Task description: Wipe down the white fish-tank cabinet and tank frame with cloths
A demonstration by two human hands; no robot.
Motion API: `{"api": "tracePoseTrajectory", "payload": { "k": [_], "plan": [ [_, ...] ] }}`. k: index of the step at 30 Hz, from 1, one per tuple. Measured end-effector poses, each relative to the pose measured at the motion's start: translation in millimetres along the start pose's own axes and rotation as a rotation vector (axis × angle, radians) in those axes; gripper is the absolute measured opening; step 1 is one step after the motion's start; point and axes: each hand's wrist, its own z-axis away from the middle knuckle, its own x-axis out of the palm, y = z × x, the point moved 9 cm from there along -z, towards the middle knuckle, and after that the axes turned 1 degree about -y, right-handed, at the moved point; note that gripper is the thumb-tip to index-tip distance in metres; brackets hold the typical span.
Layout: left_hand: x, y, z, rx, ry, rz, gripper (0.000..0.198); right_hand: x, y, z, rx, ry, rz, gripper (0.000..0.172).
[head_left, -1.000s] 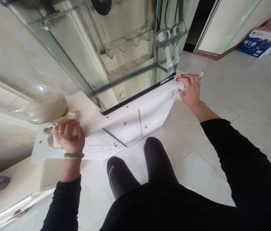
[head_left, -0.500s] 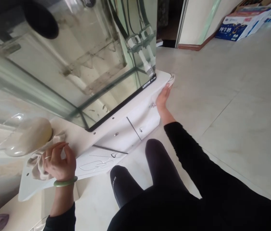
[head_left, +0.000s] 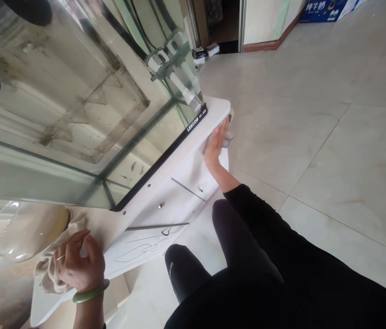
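A: What is each hand doing at the cabinet [head_left: 165, 201]?

B: The left hand [head_left: 76, 267] is gripping a crumpled beige cloth [head_left: 50, 274], fingers curled over it, pressing it onto the near end of the white top; the cloth is lying just beside a glass bowl [head_left: 24, 233]. The right hand [head_left: 215, 141] is lying flat, fingers stretched out, against the far corner under the fish tank [head_left: 76, 114]; a second rag [head_left: 229, 132] is peeking out past its fingertips, though I cannot tell whether it is being clasped or only pressed.

A: Anything looking risky to you?

B: I am judging the bowl to be the worry; it is sitting touching or nearly touching the cloth, near the end of the ledge, so a broad sweep of the left hand could be nudging it off. The arms are also spreading wide while the person is leaning in; a slip on the smooth tiled floor [head_left: 316, 137] could be sending weight onto the glass.
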Motion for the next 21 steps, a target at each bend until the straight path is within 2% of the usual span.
{"api": "tracePoseTrajectory", "payload": {
  "k": [2,5,7,9,12,14,16,19,21],
  "plan": [
    [0.8,-0.5,-1.3,0.052,0.000,-0.043,0.017,-3.1,-5.3,16.7,0.065,0.105,-0.114,0.077],
    [-0.1,4.7,-3.4,0.210,0.035,-0.133,0.017,3.7,-14.8,67.6,-0.024,0.164,-0.312,0.082],
    [-1.2,11.1,-4.2,0.306,0.062,-0.175,0.017,10.5,-13.0,87.9,-0.103,0.172,-0.439,0.085],
    [-1.3,18.1,-4.9,0.365,0.065,-0.186,0.017,14.2,-0.8,77.7,-0.122,0.200,-0.511,0.084],
    [-2.1,27.7,-4.7,0.414,0.071,-0.196,0.016,10.6,24.0,27.8,-0.053,0.311,-0.535,0.080],
    [-2.1,29.5,-4.1,0.417,0.072,-0.201,0.015,7.2,28.7,7.9,-0.011,0.363,-0.544,0.080],
    [-1.9,28.0,-3.0,0.411,0.065,-0.193,0.015,4.3,18.9,14.8,-0.007,0.372,-0.546,0.078],
    [-1.0,22.1,-2.1,0.372,0.038,-0.192,0.014,4.1,-8.3,46.0,-0.088,0.299,-0.561,0.075],
    [0.0,19.4,-1.7,0.350,0.012,-0.201,0.014,4.7,-14.8,51.6,-0.131,0.269,-0.568,0.075]
  ]
}}
